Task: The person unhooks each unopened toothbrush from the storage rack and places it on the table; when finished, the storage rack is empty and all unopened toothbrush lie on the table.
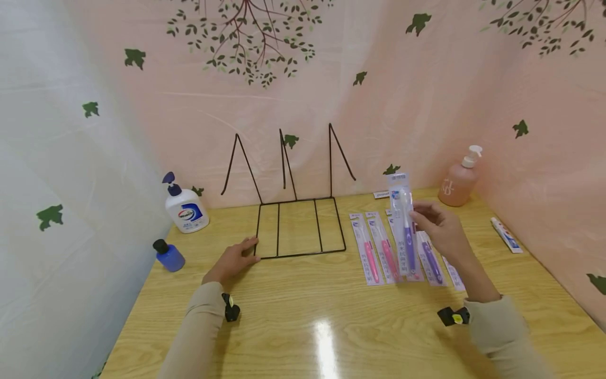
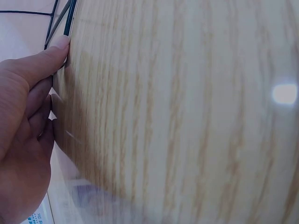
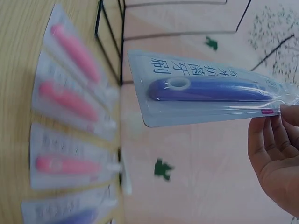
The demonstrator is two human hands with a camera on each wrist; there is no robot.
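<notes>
My right hand (image 1: 442, 231) pinches a packaged purple toothbrush (image 1: 406, 226) by the edge of its blister pack, lifted above the table. In the right wrist view the purple handle of this toothbrush (image 3: 210, 90) shows through the clear plastic. Under and beside it several packaged toothbrushes lie in a row, among them a pink one (image 1: 371, 255) and another purple one (image 1: 432, 263). Over on the left, my left hand (image 1: 234, 260) holds the near left corner of a black wire rack (image 1: 300, 255) between thumb and fingers. The thumb (image 2: 58, 43) touches the wire.
A white pump bottle (image 1: 187, 210) and a blue bottle with a black cap (image 1: 170, 257) stand at the left. A pink pump bottle (image 1: 458, 181) is at the back right, with a toothpaste tube (image 1: 506, 235) nearer. The rack's upright wires stand close to the patterned curtain (image 1: 199, 126).
</notes>
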